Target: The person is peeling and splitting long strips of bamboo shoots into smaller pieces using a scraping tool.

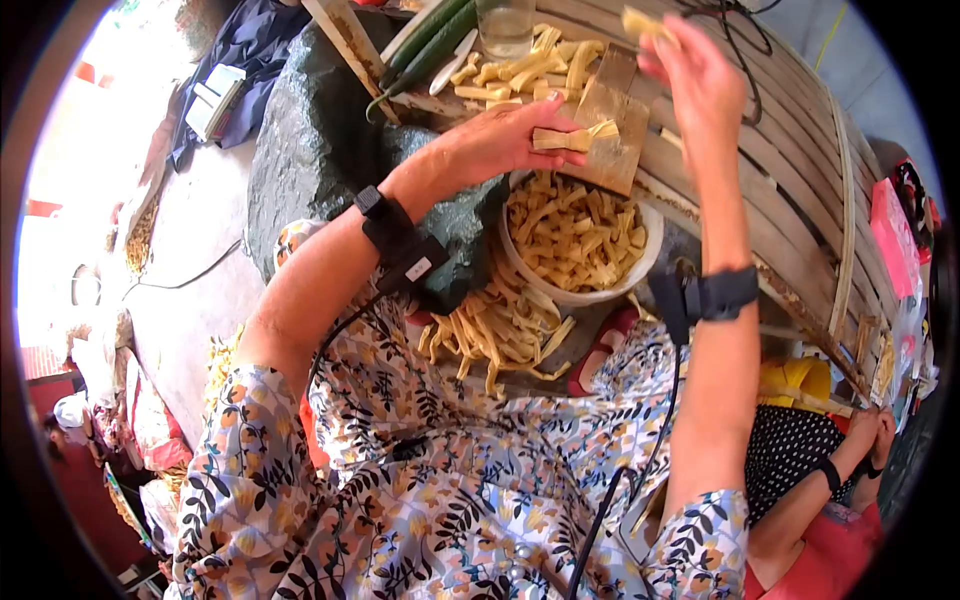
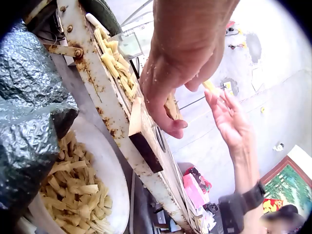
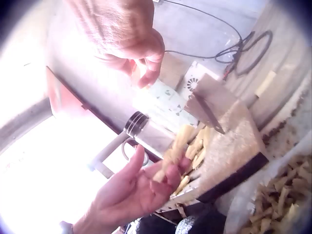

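My left hand (image 1: 525, 140) holds a short bundle of pale yellow strips (image 1: 575, 137) near the wooden board (image 1: 625, 110); in the right wrist view its fingers curl about the bundle. Raised to the upper right, my right hand (image 1: 705, 85) pinches a small yellow piece (image 1: 645, 24) between thumb and fingers. Below the left hand stands a white tub (image 1: 655, 245) with many cut yellow pieces (image 1: 575, 235). A blade (image 3: 207, 114) rests against the board in the right wrist view. More yellow bundles (image 1: 545, 70) lie beside the board on the slatted table.
Long yellow strips (image 1: 495, 325) are heaped on the floor below the tub. Dark green plastic (image 1: 310, 150) bulges at the left. Cucumbers (image 1: 430, 45) and a clear glass (image 1: 505, 28) stand past the bundles. A cable (image 1: 745, 50) crosses the slatted table (image 1: 800, 170). Another person (image 1: 820, 490) sits at right.
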Action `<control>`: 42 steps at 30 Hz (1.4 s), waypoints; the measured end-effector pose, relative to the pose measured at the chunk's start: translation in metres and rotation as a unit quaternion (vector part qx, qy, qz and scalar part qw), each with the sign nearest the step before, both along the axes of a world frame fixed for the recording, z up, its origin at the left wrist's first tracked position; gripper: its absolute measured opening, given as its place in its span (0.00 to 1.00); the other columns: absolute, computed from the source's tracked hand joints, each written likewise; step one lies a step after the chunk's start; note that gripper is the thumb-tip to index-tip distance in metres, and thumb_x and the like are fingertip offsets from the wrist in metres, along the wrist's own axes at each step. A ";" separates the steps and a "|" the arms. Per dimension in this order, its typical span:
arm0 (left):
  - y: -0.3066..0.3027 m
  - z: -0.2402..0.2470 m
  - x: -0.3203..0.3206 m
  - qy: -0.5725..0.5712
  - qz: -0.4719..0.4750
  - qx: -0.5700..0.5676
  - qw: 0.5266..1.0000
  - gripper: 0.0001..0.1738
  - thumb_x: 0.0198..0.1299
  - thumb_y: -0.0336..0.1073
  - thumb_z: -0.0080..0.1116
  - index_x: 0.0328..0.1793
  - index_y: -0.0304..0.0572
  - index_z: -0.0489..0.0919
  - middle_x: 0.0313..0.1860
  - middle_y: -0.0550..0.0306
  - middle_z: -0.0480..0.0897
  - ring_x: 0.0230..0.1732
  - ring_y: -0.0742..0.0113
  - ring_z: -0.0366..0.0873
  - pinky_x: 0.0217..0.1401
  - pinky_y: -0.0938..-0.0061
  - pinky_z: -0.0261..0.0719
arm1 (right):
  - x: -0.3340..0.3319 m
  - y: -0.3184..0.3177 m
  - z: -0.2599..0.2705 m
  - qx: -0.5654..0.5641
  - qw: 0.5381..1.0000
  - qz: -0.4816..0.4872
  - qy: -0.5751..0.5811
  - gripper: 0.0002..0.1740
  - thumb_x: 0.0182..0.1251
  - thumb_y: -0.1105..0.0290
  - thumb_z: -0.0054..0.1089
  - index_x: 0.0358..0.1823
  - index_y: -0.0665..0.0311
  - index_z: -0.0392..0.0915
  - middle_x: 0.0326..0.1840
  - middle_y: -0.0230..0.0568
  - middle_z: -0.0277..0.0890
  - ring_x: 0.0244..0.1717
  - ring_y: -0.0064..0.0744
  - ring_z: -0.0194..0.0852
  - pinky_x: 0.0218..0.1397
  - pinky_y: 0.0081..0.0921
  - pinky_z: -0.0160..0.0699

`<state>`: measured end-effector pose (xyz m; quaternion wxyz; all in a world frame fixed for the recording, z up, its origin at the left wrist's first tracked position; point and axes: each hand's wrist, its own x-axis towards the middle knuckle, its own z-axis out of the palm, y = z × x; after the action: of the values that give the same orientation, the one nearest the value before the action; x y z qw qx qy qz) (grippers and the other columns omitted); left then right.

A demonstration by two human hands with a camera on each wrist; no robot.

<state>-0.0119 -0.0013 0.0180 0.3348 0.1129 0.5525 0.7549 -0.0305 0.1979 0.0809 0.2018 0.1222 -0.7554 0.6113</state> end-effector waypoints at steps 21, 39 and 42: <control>-0.009 -0.092 0.044 0.222 -0.261 -0.302 0.890 0.13 0.56 0.37 0.52 0.33 0.32 0.80 0.26 0.58 0.81 0.27 0.74 0.78 0.34 0.78 0.76 | 0.164 -0.020 -0.192 0.527 0.662 0.405 -0.346 0.12 0.49 0.70 0.53 0.32 0.71 0.77 0.32 0.51 0.77 0.33 0.44 0.76 0.39 0.32 0.75; -0.037 -0.059 0.044 0.208 -0.199 -0.351 0.891 0.11 0.58 0.33 0.52 0.38 0.29 0.77 0.27 0.58 0.79 0.30 0.74 0.77 0.36 0.81 0.75 | 0.211 -0.106 -0.357 0.403 0.825 0.221 -0.328 0.20 0.47 0.53 0.58 0.27 0.66 0.76 0.30 0.50 0.75 0.32 0.48 0.74 0.34 0.41 0.71; -0.038 -0.052 0.046 0.193 -0.189 -0.350 0.897 0.11 0.58 0.33 0.52 0.39 0.29 0.76 0.27 0.57 0.79 0.29 0.74 0.77 0.36 0.81 0.75 | 0.205 -0.131 -0.322 0.441 0.826 0.207 -0.285 0.13 0.52 0.62 0.54 0.29 0.65 0.76 0.30 0.50 0.75 0.33 0.47 0.75 0.34 0.39 0.72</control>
<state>0.0337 -0.0391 -0.0337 0.3754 0.2341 0.8034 0.3985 0.1742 0.0674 -0.2414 -0.2290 0.1723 -0.9252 0.2486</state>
